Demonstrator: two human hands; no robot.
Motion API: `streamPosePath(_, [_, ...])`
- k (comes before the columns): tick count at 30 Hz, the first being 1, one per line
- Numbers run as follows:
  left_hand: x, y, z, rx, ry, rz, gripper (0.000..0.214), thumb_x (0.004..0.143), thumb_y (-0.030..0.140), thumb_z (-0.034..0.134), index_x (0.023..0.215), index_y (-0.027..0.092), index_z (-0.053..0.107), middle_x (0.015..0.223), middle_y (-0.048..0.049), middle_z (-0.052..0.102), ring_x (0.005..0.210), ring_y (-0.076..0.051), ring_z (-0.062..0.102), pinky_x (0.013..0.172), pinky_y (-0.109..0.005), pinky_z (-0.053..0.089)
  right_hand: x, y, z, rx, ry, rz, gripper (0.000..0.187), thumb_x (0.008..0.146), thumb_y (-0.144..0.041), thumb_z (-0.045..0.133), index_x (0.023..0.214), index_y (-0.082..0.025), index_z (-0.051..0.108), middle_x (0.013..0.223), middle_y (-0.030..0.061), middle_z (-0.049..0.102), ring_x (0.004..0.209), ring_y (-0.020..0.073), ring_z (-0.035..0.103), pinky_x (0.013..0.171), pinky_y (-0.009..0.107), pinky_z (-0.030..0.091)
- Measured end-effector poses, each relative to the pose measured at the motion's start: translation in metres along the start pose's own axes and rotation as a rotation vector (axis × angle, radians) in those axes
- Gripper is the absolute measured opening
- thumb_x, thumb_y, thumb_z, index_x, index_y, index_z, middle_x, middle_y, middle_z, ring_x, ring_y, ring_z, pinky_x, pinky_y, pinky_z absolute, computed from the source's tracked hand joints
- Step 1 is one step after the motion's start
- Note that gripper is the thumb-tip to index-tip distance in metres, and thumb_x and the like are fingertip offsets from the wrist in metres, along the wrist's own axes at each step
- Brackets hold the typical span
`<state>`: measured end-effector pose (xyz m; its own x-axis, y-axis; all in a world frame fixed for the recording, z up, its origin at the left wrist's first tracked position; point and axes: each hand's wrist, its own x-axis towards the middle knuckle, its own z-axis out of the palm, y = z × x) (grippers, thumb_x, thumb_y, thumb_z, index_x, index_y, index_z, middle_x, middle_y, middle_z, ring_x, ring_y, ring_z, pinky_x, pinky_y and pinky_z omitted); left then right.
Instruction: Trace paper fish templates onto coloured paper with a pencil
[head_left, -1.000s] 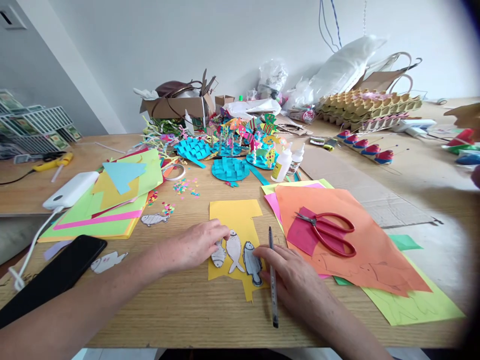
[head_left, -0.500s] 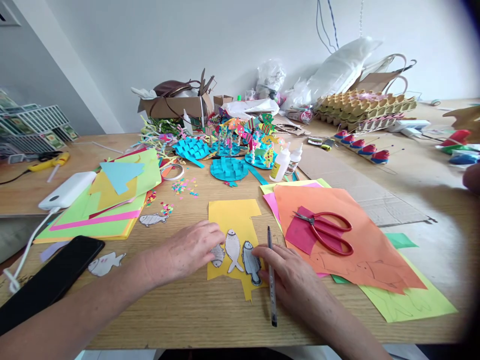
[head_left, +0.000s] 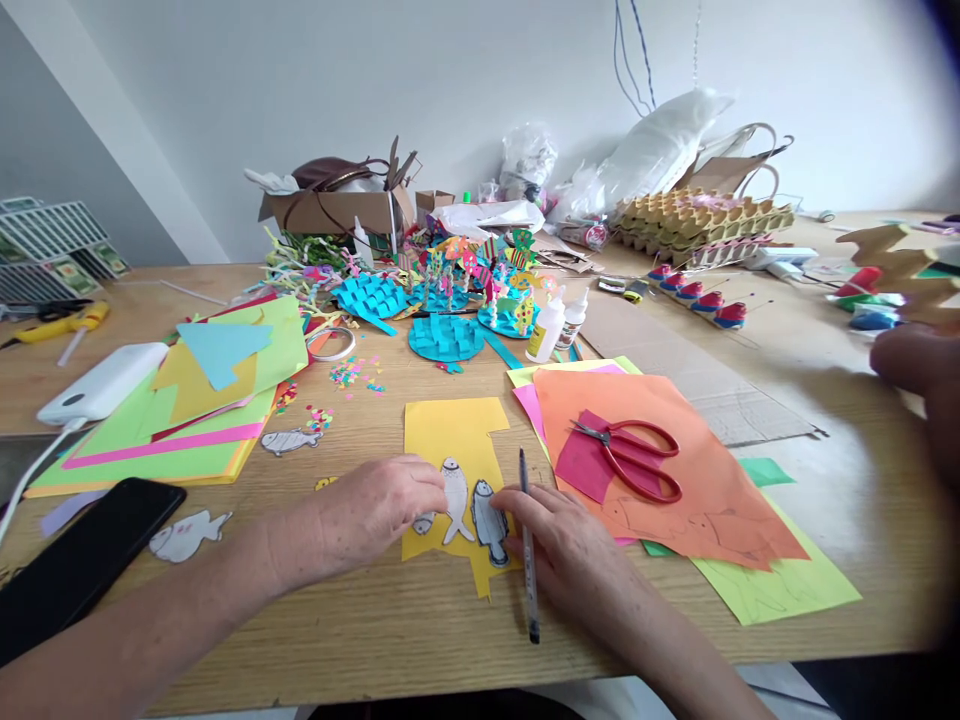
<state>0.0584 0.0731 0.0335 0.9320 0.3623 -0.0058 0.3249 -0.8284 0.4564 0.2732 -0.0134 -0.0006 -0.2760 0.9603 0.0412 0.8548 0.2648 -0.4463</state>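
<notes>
My left hand reaches over the yellow paper, its fingers bent together over a small paper fish that they mostly cover. Beside that lies a slim white paper fish, then a grey paper fish with a dark outline. My right hand touches the grey fish's right edge with its fingertips. A pen is held between its fingers, pointing away from me. Two more cut-out fish, one small fish and one wider fish, lie to the left.
Red-handled scissors rest on orange paper with pencilled fish outlines. A black phone and stacked coloured paper lie left. Glue bottles and blue woven paper discs stand behind. Another person's hand shows at right.
The view has turned slightly right. My left hand now covers more of the small fish, and a yellow scrap shows beside its wrist. The other person's hand has come further into view.
</notes>
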Motion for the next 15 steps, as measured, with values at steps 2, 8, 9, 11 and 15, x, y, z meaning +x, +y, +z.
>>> streamPosePath(2, [0.001,-0.001,0.003,-0.025,0.001,0.035,0.033,0.09,0.004,0.035,0.095,0.02,0.064,0.101,-0.003,0.065,0.094,-0.016,0.059,0.084,-0.027,0.046,0.0,0.0,0.0,0.002,-0.009,0.009,0.029,0.079,-0.003,0.054,0.101,-0.019,0.061,0.088,0.0045,0.065,0.086,0.0203,0.06,0.072,0.029,0.045])
streamPosePath(8, [-0.006,-0.012,0.007,0.019,-0.007,-0.003,0.035,0.09,0.003,0.034,0.096,0.02,0.064,0.102,-0.0035,0.064,0.093,-0.017,0.059,0.081,-0.026,0.046,0.0,0.002,0.002,0.007,-0.008,0.011,0.029,0.079,-0.004,0.054,0.104,-0.02,0.06,0.09,0.0042,0.065,0.088,0.0205,0.06,0.074,0.029,0.044])
streamPosePath(9, [-0.008,-0.013,0.006,0.039,-0.007,-0.012,0.033,0.09,0.004,0.035,0.095,0.02,0.063,0.1,-0.0034,0.064,0.092,-0.017,0.059,0.08,-0.026,0.046,0.0,0.002,0.002,0.006,-0.008,0.01,0.029,0.079,-0.004,0.054,0.103,-0.02,0.06,0.089,0.0043,0.065,0.088,0.0206,0.06,0.074,0.029,0.044])
streamPosePath(11, [-0.011,-0.014,0.004,0.085,0.003,-0.042,0.027,0.09,0.006,0.039,0.094,0.019,0.062,0.096,-0.0034,0.064,0.089,-0.017,0.058,0.078,-0.027,0.046,-0.001,0.002,0.002,-0.001,-0.005,0.009,0.029,0.079,-0.004,0.054,0.102,-0.02,0.06,0.089,0.0042,0.065,0.087,0.0206,0.06,0.073,0.029,0.044])
streamPosePath(15, [-0.012,-0.014,0.002,0.126,0.019,-0.074,0.017,0.09,0.009,0.046,0.095,0.018,0.06,0.095,-0.004,0.062,0.09,-0.018,0.057,0.078,-0.028,0.045,-0.001,0.001,0.002,-0.003,0.022,-0.013,0.03,0.079,-0.003,0.052,0.102,-0.02,0.061,0.088,0.0042,0.065,0.085,0.0193,0.061,0.07,0.028,0.044])
